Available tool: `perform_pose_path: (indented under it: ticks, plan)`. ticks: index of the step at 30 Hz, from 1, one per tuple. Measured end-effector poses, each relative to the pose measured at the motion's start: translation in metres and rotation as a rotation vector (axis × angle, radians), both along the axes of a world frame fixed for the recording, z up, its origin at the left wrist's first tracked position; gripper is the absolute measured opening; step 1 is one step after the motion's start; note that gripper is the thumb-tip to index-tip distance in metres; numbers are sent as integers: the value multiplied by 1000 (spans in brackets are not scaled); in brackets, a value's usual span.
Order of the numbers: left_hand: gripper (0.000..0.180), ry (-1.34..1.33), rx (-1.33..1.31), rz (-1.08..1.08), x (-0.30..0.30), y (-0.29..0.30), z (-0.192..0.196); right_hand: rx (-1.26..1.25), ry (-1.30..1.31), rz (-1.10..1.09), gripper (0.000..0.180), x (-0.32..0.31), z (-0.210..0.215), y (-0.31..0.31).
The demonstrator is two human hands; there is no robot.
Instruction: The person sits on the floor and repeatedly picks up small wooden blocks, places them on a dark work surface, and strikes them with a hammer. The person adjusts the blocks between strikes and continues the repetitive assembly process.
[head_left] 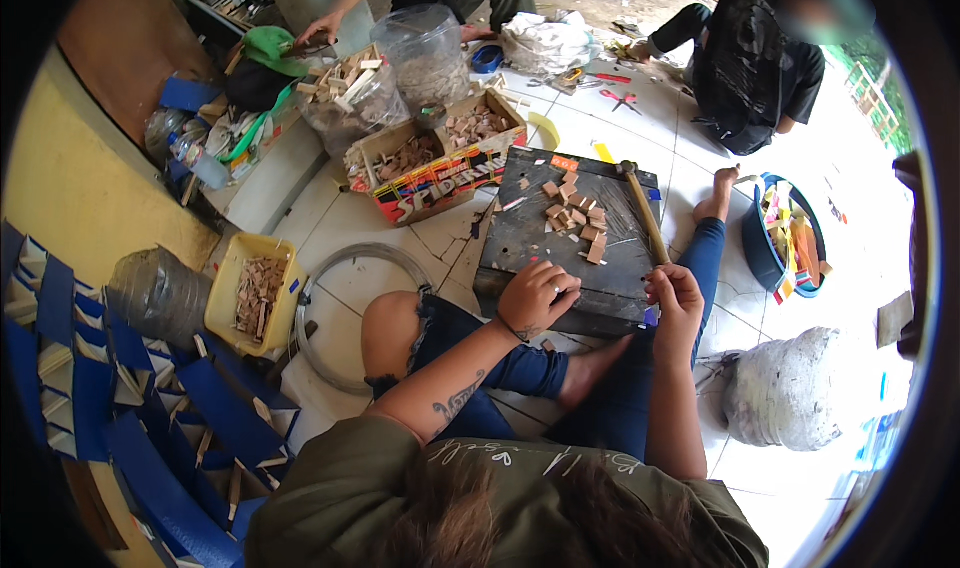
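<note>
Right hand (pixel 676 290): closed around the lower end of a wooden-handled hammer (pixel 643 208), whose head lies at the far edge of the board.
Left hand (pixel 537 296): curled, fingers resting on the near edge of the dark work board (pixel 530 233); whether it pinches anything cannot be told.
Board: lies on the tiled floor in front of the seated person's legs, with a cluster of small wooden blocks (pixel 575 218) near its middle.
Left of board: a printed cardboard box (pixel 440 178) with more wood pieces; a yellow tub (pixel 232 268) of pieces nearer the wall.
Right of board: a blue basin (pixel 760 253) holding coloured strips.
Far side: another person's hand (pixel 322 30) by a green cap (pixel 272 48).
</note>
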State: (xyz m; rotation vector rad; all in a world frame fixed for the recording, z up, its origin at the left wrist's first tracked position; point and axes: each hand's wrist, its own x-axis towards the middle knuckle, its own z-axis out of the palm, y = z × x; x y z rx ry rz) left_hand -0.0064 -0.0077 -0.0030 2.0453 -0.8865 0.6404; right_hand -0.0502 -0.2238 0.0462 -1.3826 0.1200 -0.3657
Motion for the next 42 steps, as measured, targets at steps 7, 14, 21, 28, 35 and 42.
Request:
perform_pose_path:
  ticks: [7, 14, 21, 28, 35, 42]
  plan:
    - [14, -10, 8, 0, 1, 1, 0, 0, -15, -2, 3, 2, 2, -2]
    - [16, 7, 16, -5, -2, 4, -1, 6, -4, 41, 2, -1, -5, 4]
    - [16, 21, 24, -9, -1, 4, -2, -11, -9, 60, 3, -2, 1, 4]
    - [18, 148, -56, 49, 1, 1, 9, -133, 18, 27, 4, -1, 8, 10]
    - [13, 301, -2, 75, 4, 0, 7, -307, 5, 63, 10, 11, -8, 22]
    - [13, 241, -42, -9, 9, 4, 5, -616, -38, 38, 12, 19, -7, 37]
